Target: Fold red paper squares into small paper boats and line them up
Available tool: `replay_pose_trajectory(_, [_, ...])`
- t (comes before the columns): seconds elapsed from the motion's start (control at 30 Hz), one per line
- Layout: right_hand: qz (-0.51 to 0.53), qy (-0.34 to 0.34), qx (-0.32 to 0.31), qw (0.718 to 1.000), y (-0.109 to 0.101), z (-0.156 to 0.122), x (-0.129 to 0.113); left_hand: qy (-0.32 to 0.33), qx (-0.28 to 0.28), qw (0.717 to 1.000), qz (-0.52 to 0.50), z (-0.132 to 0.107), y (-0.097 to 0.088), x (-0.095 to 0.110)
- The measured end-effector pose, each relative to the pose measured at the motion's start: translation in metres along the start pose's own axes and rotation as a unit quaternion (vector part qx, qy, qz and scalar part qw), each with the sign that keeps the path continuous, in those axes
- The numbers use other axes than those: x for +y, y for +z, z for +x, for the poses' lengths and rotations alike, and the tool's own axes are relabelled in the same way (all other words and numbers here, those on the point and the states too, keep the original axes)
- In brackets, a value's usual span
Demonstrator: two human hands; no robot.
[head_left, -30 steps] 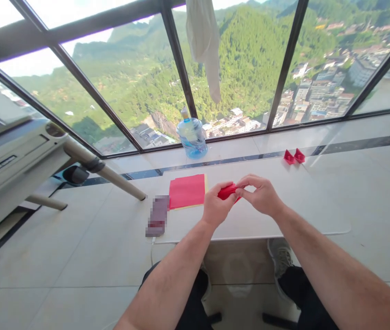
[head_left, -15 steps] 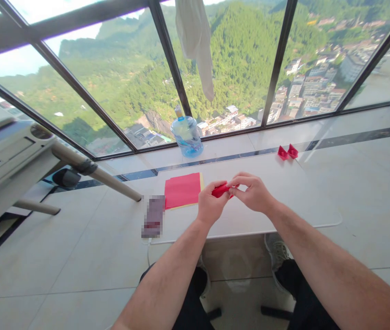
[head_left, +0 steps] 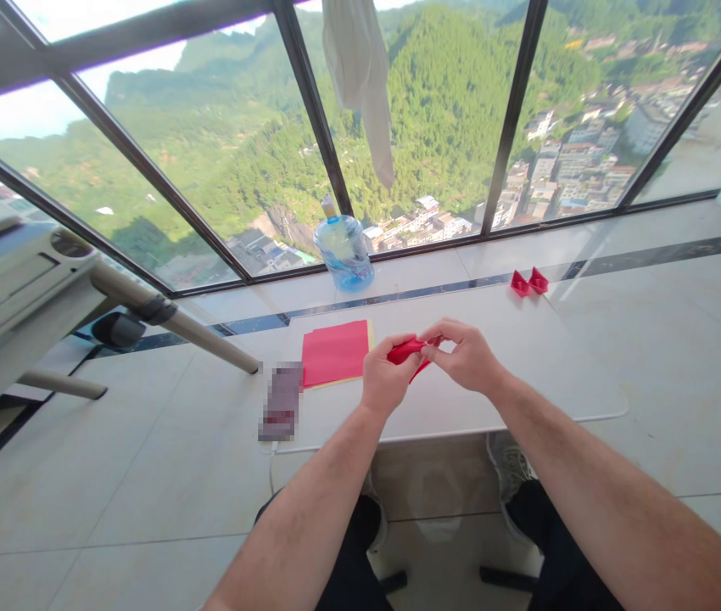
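Both of my hands hold one folded piece of red paper [head_left: 410, 351] just above the low white table [head_left: 544, 373]. My left hand [head_left: 386, 378] pinches its left end with closed fingers. My right hand [head_left: 466, 356] pinches its right end, fingers curled. A stack of flat red paper sheets [head_left: 335, 353] lies on the table to the left of my hands. Two small folded red paper pieces [head_left: 528, 283] sit at the table's far right corner.
A blurred flat device [head_left: 281, 400] lies at the table's left edge with a cable hanging down. A blue water jug [head_left: 343, 253] stands on the sill by the big windows. A treadmill [head_left: 30, 297] fills the left. A white cloth [head_left: 364, 76] hangs overhead.
My hands have kept working the red paper, which now shows a point hanging below. The view has shifted slightly, so everything sits a little lower left.
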State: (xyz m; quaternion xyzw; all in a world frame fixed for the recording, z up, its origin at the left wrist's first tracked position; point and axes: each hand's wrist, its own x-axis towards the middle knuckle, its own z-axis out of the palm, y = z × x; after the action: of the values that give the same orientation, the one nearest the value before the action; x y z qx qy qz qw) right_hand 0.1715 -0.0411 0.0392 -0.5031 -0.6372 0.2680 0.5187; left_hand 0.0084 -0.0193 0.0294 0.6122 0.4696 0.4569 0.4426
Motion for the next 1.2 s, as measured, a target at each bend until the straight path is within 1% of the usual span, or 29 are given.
replay_pose_trajectory(0.13, [-0.006, 0.025, 0.015, 1.0, -0.0007, 0.001, 0.0002, -0.015, 0.013, 0.999, -0.038, 0.0016, -0.0021, 0.002])
replay_pose_trajectory(0.23, [-0.005, 0.028, 0.026, 0.999, -0.0005, 0.0013, 0.0002, -0.024, 0.009, 0.998, -0.057, 0.0016, -0.0021, 0.0026])
replay_pose_trajectory(0.47, [0.0, 0.021, 0.03, 0.999, -0.0016, 0.0019, -0.003, -0.022, -0.007, 0.999, -0.047, 0.0, -0.0023, 0.0038])
replay_pose_trajectory(0.7, [-0.014, 0.008, -0.004, 1.0, -0.0034, 0.0019, -0.0047, -0.013, 0.01, 1.0, -0.024, -0.0009, -0.0016, 0.0047])
replay_pose_trajectory(0.9, [-0.015, 0.026, -0.002, 1.0, -0.0021, 0.0022, -0.0064, -0.014, 0.019, 0.999, -0.023, -0.0011, -0.0016, 0.005])
replay_pose_trajectory(1.03, [-0.009, 0.043, 0.012, 0.999, -0.0016, 0.0023, -0.0062, -0.014, 0.02, 0.999, -0.03, -0.0009, -0.0019, 0.0044])
replay_pose_trajectory(1.2, [-0.016, 0.049, -0.009, 0.999, -0.0015, 0.0021, -0.005, -0.017, 0.019, 0.999, -0.027, -0.0015, -0.0025, 0.0042])
